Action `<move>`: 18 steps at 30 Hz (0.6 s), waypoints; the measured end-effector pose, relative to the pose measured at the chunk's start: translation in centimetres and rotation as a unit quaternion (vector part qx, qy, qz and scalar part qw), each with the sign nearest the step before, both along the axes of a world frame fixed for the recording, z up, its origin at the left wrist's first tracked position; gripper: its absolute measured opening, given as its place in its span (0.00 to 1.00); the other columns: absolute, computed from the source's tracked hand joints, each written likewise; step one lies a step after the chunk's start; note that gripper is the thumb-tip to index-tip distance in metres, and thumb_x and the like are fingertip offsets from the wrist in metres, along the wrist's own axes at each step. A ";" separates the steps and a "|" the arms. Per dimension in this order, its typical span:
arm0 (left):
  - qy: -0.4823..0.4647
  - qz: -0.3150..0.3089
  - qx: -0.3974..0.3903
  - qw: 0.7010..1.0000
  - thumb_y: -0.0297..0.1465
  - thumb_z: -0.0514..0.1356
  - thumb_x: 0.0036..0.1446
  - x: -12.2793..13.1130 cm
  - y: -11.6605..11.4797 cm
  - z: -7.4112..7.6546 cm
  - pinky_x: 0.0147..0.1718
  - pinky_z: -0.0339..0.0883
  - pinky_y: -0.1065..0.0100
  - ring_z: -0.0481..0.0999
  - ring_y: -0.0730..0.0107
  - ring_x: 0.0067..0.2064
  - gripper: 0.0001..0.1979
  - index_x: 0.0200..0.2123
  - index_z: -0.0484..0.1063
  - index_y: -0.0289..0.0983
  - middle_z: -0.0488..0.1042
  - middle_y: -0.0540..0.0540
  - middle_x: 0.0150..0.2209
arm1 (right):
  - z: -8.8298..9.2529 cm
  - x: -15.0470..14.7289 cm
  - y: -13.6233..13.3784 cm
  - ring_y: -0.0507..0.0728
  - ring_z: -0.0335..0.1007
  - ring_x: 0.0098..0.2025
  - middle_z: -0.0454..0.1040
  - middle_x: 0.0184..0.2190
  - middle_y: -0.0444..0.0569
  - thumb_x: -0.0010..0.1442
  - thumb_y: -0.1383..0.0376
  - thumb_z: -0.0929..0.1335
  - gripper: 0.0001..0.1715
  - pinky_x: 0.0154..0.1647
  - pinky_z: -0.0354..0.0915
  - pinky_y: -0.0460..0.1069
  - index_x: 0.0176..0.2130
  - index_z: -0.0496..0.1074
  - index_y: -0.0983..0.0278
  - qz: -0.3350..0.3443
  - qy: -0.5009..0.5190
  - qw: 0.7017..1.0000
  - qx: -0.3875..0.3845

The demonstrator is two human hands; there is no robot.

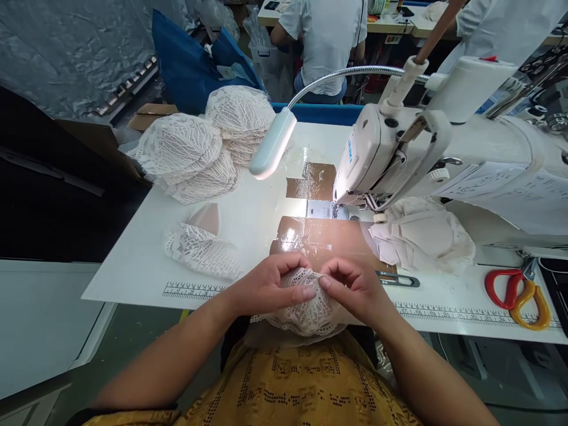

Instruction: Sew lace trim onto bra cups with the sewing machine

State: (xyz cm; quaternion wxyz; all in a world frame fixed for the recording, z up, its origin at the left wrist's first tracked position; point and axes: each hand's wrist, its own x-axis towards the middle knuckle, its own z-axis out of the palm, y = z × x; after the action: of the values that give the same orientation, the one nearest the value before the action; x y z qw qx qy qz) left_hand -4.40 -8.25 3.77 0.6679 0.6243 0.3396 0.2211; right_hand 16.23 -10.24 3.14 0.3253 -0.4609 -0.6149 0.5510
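A white lace bra cup hangs over the front edge of the table, pinched at its upper rim by both hands. My left hand grips it with thumb and fingers closed on the lace. Close beside it, my right hand pinches the same rim between thumb and forefinger. Beyond the hands stands a white sewing machine, its needle area lit by a lamp. Brown tape covers the tabletop between hands and needle.
Stacked lace cups stand at the back left, with a loose lace piece nearer. Pale fabric lies under the machine arm. Red-and-orange scissors rest at the right on the ruler-marked edge. A person sits beyond the table.
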 end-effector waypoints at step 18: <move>0.023 0.340 0.002 0.940 0.36 0.64 0.49 -1.6 3.7 2.1 0.25 0.61 0.73 0.67 0.74 0.25 0.11 0.24 0.69 0.35 0.68 0.52 0.22 | 0.1 4.5 1.8 0.53 0.69 0.35 0.74 0.35 0.47 0.58 0.56 0.68 0.13 0.36 0.65 0.48 0.39 0.73 0.62 -0.080 0.012 0.994 -0.074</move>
State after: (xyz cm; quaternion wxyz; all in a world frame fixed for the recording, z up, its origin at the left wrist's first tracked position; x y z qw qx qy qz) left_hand -6.02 -4.58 5.86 0.5438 0.4775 0.5467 0.4211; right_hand 20.71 -8.42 3.23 0.3409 -0.5246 -0.5296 0.5728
